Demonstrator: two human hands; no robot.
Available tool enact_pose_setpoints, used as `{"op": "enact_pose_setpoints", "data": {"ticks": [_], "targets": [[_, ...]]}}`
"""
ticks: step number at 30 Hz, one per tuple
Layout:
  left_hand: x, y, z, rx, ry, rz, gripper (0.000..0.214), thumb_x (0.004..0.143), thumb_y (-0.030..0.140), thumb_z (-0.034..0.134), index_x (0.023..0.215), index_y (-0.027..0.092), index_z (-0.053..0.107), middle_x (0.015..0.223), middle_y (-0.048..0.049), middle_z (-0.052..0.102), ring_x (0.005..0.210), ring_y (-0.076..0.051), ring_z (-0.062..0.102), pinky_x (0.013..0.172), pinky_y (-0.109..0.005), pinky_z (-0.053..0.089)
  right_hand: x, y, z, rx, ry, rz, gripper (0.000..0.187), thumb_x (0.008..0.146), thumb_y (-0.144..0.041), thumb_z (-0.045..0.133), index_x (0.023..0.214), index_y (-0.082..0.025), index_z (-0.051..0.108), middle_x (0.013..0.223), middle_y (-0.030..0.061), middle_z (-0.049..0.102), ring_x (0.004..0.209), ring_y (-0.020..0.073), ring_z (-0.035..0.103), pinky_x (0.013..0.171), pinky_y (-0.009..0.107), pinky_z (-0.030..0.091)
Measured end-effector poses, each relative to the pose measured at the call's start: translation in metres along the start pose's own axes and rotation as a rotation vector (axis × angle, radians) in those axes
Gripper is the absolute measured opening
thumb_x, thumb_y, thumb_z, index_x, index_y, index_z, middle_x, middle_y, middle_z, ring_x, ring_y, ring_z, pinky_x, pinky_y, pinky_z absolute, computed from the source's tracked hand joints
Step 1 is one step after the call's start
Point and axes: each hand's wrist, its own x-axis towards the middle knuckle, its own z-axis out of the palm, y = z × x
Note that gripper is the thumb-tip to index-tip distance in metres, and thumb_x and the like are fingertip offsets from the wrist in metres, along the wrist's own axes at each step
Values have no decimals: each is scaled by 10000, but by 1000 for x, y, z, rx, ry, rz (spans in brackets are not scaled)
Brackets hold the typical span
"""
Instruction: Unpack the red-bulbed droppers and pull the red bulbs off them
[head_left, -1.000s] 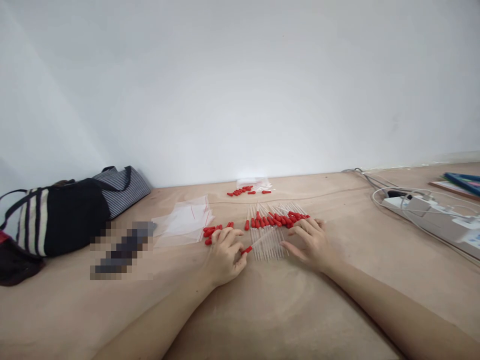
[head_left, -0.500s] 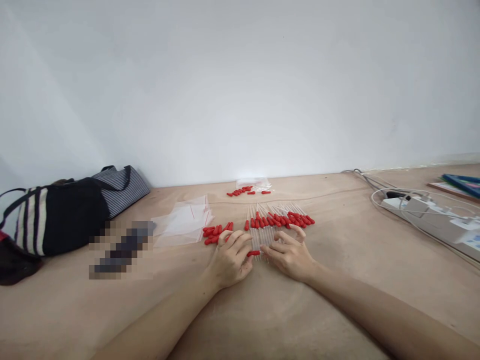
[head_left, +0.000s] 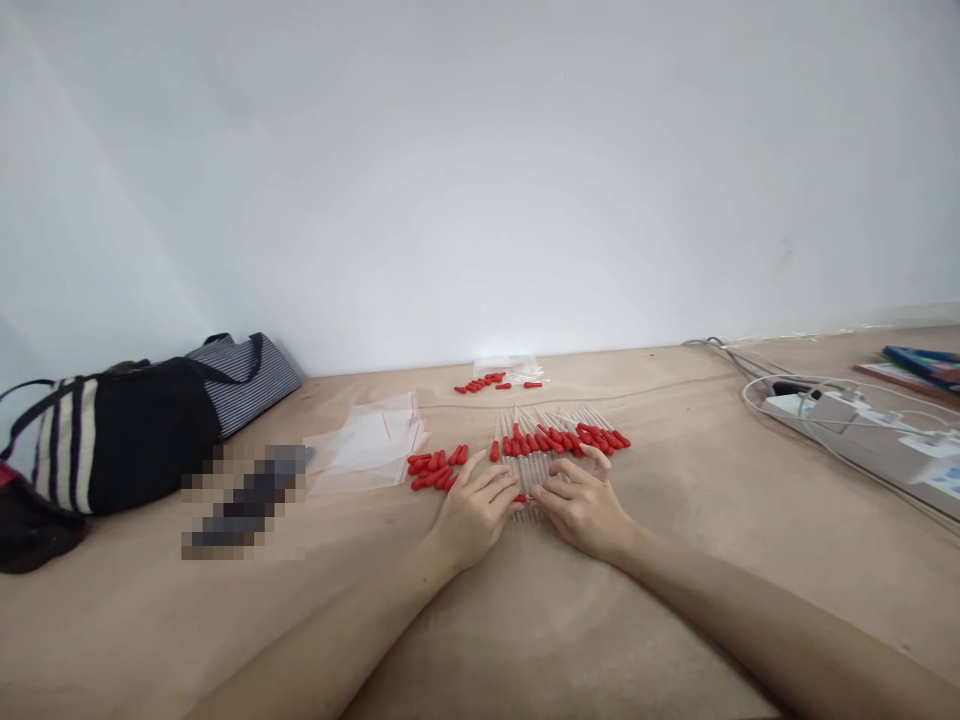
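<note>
My left hand (head_left: 480,512) pinches a small red rubber bulb (head_left: 519,498), mostly covered by the fingers. Facing it, my right hand (head_left: 583,508) has its fingers closed near the bulb's right end, on what looks like a thin glass tube, largely hidden. Beneath the fingertips lies a row of clear glass tubes (head_left: 534,468). Just beyond them are several glass droppers with red bulbs (head_left: 555,438), their thin tips pointing away from me. Loose red bulbs (head_left: 431,470) lie beside my left hand.
Clear zip bags (head_left: 371,440) lie left of the loose bulbs. More red bulbs (head_left: 480,383) and thin white pieces are near the wall. A black bag (head_left: 150,430) sits at left, a blurred dark object (head_left: 251,500) before it. A power strip (head_left: 862,440) with cables is at right.
My left hand has moved slightly right, bringing its fingers over the red bulb and close to my right fingertips. My right hand has stayed nearly in place.
</note>
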Motion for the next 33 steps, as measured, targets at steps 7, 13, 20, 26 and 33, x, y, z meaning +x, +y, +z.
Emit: {"op": "enact_pose_setpoints", "data": {"ticks": [7, 13, 20, 26, 33], "targets": [[-4, 0, 2, -20, 49, 15, 180, 877, 170, 452, 784, 167, 607, 784, 1, 699, 897, -156, 618, 1037, -441, 252, 0, 0, -4, 54, 31, -1, 192, 834, -191, 456, 710, -221, 600, 519, -56, 564, 813, 116, 533, 945, 417, 108], [-6, -2, 2, 15, 68, 22, 214, 870, 132, 432, 773, 178, 617, 795, -5, 702, 938, -172, 609, 1042, -465, 227, -2, 0, -5, 46, 26, 3, 188, 839, -208, 464, 706, -215, 597, 531, -57, 567, 801, 112, 532, 944, 406, 107], [-20, -27, -12, 147, 102, -102, 208, 868, 144, 433, 834, 201, 630, 870, -27, 683, 868, -192, 612, 856, -412, 422, -13, 17, -13, -31, 78, 166, 185, 844, -228, 474, 727, -214, 617, 562, -38, 587, 714, 116, 519, 930, 400, 135], [-19, -36, -12, 45, 46, -278, 226, 872, 185, 399, 959, 171, 607, 788, -57, 578, 725, -157, 569, 647, -272, 492, -10, 20, -9, -99, -56, 286, 259, 842, -141, 396, 938, -210, 627, 720, 22, 648, 740, 145, 518, 904, 389, 149], [-7, -49, -9, 6, -120, -465, 245, 739, 69, 464, 945, 161, 560, 859, -58, 612, 796, -193, 571, 708, -314, 470, -7, 16, -6, -7, 4, 382, 201, 834, -203, 437, 744, -204, 616, 634, -5, 652, 671, 131, 524, 916, 376, 143]]}}
